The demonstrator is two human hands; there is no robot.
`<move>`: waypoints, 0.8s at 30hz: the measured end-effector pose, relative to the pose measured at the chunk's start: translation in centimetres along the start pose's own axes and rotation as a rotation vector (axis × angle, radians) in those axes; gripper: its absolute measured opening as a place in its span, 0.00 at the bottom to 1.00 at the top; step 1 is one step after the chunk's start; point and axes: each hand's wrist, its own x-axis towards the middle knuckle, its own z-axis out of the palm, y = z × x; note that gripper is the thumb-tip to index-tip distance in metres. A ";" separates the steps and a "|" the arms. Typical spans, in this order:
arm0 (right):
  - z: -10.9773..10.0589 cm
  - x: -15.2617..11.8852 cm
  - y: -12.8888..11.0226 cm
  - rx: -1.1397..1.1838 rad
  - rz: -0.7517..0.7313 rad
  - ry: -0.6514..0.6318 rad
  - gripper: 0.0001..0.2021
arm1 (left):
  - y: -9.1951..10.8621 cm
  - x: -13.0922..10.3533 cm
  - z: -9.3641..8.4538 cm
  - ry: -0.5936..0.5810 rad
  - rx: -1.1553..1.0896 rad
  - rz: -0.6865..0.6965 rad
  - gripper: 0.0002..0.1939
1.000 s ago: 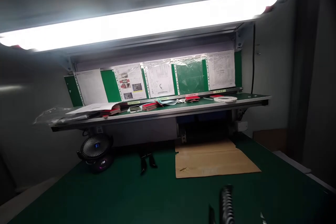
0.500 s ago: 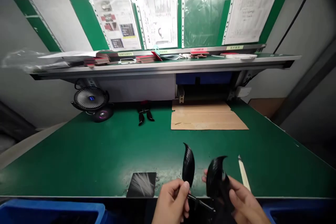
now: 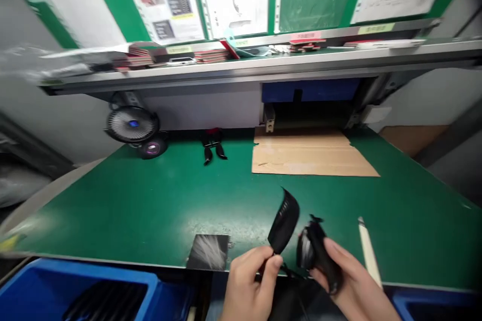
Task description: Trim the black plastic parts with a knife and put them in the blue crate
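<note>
Between the thumb and fingers of my left hand [image 3: 252, 281] is the base of a glossy black curved blade-shaped part [image 3: 285, 220], its pointed tip upward. A thin black rod runs from that base toward the right. My right hand [image 3: 356, 283] is closed around another black curved part [image 3: 324, 256], tilted, with a small pronged end on top. Motion blurs it, and I cannot tell whether the rod joins the two. Right of my right hand lies a cutter knife with a pale handle [image 3: 369, 253]. A dark scratched square plate [image 3: 208, 252] lies left of my left hand.
A similar black two-pronged piece [image 3: 214, 148] lies at the back, near a small fan [image 3: 132, 124]. Flat cardboard [image 3: 312, 155] lies back right. Blue bins [image 3: 148, 286] with black parts stand below the front edge. A shelf [image 3: 241, 74] with stacked cards spans above.
My right hand has turned the part it holds, so another side shows. The left part tilts more to the right. The camera view has dipped, showing more of the blue bin.
</note>
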 end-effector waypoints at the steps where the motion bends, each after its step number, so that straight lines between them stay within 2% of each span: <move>1: -0.3 0.9 0.3 0.006 0.058 0.014 0.20 | 0.5 0.2 -0.1 -0.019 0.099 0.233 0.10; 2: -0.6 1.8 0.4 -0.022 0.089 0.028 0.20 | 1.0 0.3 -0.1 -0.054 0.184 0.450 0.08; 3: -1.0 2.6 0.4 -0.070 0.097 0.049 0.20 | 1.4 0.5 -0.1 -0.117 0.249 0.588 0.08; 5: -1.7 3.9 0.0 -0.170 0.065 0.117 0.19 | 1.8 0.8 0.1 -0.207 0.256 0.690 0.10; 6: -2.1 4.5 -0.5 -0.230 0.031 0.162 0.18 | 1.9 0.9 0.3 -0.210 0.195 0.653 0.10; 7: -2.5 5.1 -1.0 -0.300 -0.018 0.214 0.17 | 1.8 0.9 0.6 -0.201 0.097 0.551 0.11; 8: -3.0 5.8 -1.7 -0.378 -0.075 0.273 0.15 | 1.5 0.9 0.9 -0.191 -0.031 0.385 0.11; 11: -4.7 8.5 -3.5 -0.633 -0.252 0.450 0.11 | 0.5 1.2 1.6 -0.188 -0.473 -0.297 0.12; 12: -5.3 9.4 -4.0 -0.711 -0.298 0.497 0.11 | 0.1 1.3 1.8 -0.174 -0.604 -0.473 0.13; 13: -5.8 10.2 -4.4 -0.779 -0.339 0.533 0.11 | -0.2 1.4 1.8 -0.141 -0.720 -0.588 0.15; 16: -6.7 11.7 -5.2 -0.931 -0.417 0.576 0.10 | -1.0 1.3 1.7 -0.010 -0.916 -0.742 0.17; 19: -5.9 10.4 -4.6 -0.985 -0.497 0.561 0.12 | -1.8 0.6 1.4 0.099 -0.989 -0.813 0.18; 22: -3.3 6.6 -1.5 -0.940 -0.556 0.469 0.18 | -2.8 0.1 0.9 0.179 -0.983 -0.834 0.19; 23: -2.4 5.1 0.0 -0.905 -0.538 0.408 0.20 | -3.1 0.0 0.8 0.196 -0.965 -0.835 0.19; 24: -1.4 3.6 1.7 -0.843 -0.457 0.279 0.23 | -3.4 0.0 0.6 0.200 -0.939 -0.827 0.20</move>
